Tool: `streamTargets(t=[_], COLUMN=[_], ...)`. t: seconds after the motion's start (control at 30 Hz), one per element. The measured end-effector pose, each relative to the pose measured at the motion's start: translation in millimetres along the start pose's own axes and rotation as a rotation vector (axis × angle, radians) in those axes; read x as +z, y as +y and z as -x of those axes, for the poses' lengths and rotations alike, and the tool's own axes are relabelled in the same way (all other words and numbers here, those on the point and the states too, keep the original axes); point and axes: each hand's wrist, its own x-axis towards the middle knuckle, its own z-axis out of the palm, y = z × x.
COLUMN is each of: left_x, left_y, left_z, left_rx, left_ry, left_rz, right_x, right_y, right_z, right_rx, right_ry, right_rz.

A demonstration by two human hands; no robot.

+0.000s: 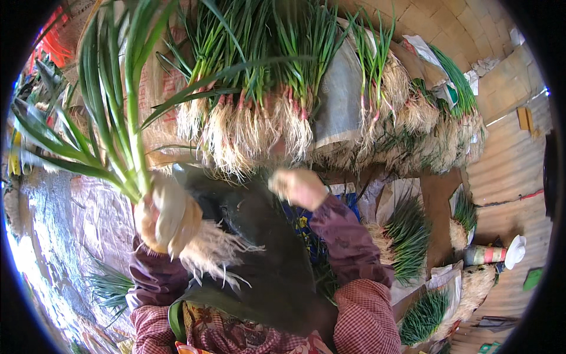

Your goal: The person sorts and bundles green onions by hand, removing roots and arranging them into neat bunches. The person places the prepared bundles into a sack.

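Observation:
My left hand (167, 215), in a pale glove, is closed round a bunch of spring onions (134, 135). Their green leaves spread up and to the left, and the pale roots hang out to the lower right of the fist. Apart from it, near the middle, my right hand (299, 187) is just below the rooted ends of a row of spring onions (253, 112). Motion smears its fingers, so whether it holds anything does not show. A dark apron (259, 253) covers my lap below both hands.
More spring onions (383, 88) lie along the pile at the far right. Bundles of them (407, 236) stand on the floor to the right. A person in a white hat (515, 252) is at the right, by the corrugated wall (501, 159). Plastic sheeting (100, 206) lies at the left.

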Motion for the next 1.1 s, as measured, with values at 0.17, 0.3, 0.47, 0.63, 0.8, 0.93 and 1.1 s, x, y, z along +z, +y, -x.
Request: streamTargets(t=[0.17, 0.3, 0.47, 0.63, 0.8, 0.93, 1.1], left_x=[-37.1, -48.6, -42.8, -41.4, -36.2, -56.8, -15.2], left_y=[-50.6, -61.9, -63.0, -78.6, -86.7, -86.6, -46.9], left_z=[19.3, 44.2, 46.8, 61.8, 62.5, 75.4, 67.1], left_rx=[-0.078, -0.076, -0.183, -0.259, -0.281, -0.269, -0.082], left_ry=[0.606, 0.494, 0.469, 0.523, 0.725, 0.658, 0.256], left_rz=[0.017, 0.21, 0.168, 0.066, -0.103, 0.204, -0.013], right_x=[-47.3, -41.7, 24.7, 9.1, 41.3, 63.4, 72.6], right_y=[-32.5, -27.9, -2.8, -56.8, -81.7, -70.7, 107.0], right_z=[-113.0, -123.0, 1.8, -23.6, -65.6, -43.5, 29.6], right_rx=[0.192, 0.115, 0.022, -0.046, -0.393, -0.128, 0.541], right_ry=[0.566, 0.463, -0.059, -0.001, 0.4, 0.783, 0.605], right_rz=[0.335, 0.237, 0.358, -0.674, -0.725, -0.038, 0.173])
